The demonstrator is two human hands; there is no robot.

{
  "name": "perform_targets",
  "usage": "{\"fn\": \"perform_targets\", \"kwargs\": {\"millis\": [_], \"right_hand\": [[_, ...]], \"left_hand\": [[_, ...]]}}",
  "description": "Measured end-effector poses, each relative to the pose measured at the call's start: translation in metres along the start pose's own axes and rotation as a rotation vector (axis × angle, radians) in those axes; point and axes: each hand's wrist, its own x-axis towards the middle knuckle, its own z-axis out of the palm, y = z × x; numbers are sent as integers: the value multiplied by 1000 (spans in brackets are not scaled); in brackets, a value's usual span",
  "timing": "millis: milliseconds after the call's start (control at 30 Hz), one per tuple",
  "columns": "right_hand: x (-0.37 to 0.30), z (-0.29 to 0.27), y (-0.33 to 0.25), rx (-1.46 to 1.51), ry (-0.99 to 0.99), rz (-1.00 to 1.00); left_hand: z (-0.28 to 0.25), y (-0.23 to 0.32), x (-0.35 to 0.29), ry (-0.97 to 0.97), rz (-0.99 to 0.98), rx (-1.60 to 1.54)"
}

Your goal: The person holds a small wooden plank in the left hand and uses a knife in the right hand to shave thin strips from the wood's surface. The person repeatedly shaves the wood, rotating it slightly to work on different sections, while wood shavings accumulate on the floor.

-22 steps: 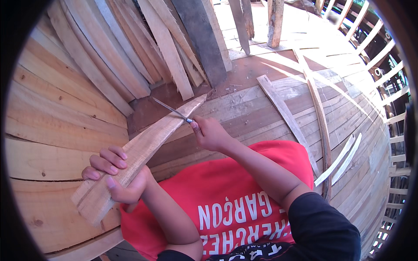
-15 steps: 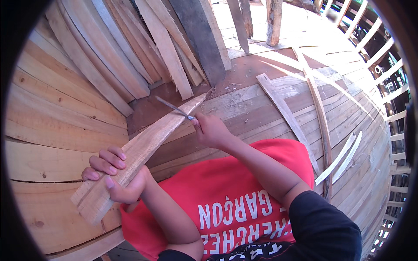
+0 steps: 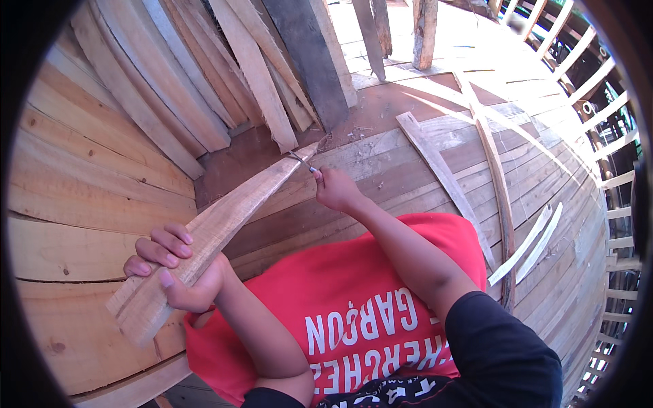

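Note:
A long, tapering piece of pale wood [image 3: 228,214] slants from the lower left up to its narrow tip. My left hand [image 3: 187,272] wraps round its wide end, the fingers over the far edge and the thumb on the near face. Closed round the handle of a slim knife [image 3: 300,160], my right hand [image 3: 336,190] is beside the narrow end. The thin blade lies against the wood close to the tip. Most of the handle is hidden in my fist.
Red cloth [image 3: 272,299] covers my lap. Upright boards [image 3: 183,88] lean at the upper left, beside a plank wall [image 3: 95,197]. On the slatted floor to the right lie a long strip [image 3: 491,156], a grey board [image 3: 435,163] and two pale slivers [image 3: 541,245]. A slatted railing [image 3: 615,180] runs along the right.
My right hand has moved slightly right with the knife, whose blade has slid toward the wood's narrow tip. My left hand keeps its grip on the wide end.

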Motion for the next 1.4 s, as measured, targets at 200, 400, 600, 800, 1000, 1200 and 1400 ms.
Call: {"fn": "perform_targets", "kwargs": {"millis": [200,400,600,800,1000,1200,1400], "right_hand": [[-20,0,-45,120,8,-168],[-18,-7,-51,25,46,-152],[-2,-9,-19,-75,60,102],[-20,-12,-51,205,-44,-213],[-20,-10,-57,58,14,-141],[-2,-12,-18,-92,43,76],[-26,-17,-75,234,-139,-238]], "left_hand": [[-7,2,-3,9,8,24],[-4,0,-2,0,22,8],[0,1,-2,-102,2,-14],[-3,1,-4,17,26,24],[-6,1,-2,35,11,2],[-11,0,2,10,-25,-19],[-25,2,1,64,-25,38]]}}
